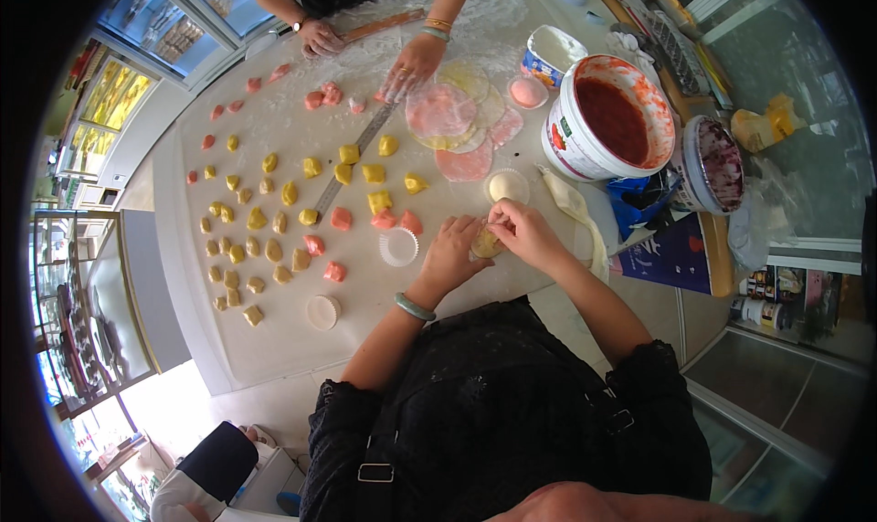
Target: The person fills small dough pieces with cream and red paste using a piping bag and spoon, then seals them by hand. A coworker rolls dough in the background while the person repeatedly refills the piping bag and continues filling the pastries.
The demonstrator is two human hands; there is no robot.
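My left hand [452,248] curves around a small yellowish filled dough piece [486,244] at the front of the table. Over the same piece, my right hand [526,233] has its thumb and fingertips pinched together at the dough's upper edge. My fingers hide part of it. Just beyond them, a round white dumpling [505,187] sits in a fluted paper cup. Left of my hands lies an unfilled fluted cup [399,246], with another cup [323,312] nearer the table's front edge. Overlapping pink and yellow dough rounds [442,111] lie farther back.
Yellow and pink dough pieces [274,250] spread leftward, around a metal ruler [334,192]. At right stand a bucket of red filling [612,119], a tub [553,55] and a piping bag [575,210]. Across the table, a co-worker's hand [415,66] touches dough; the other rests by a rolling pin [384,25].
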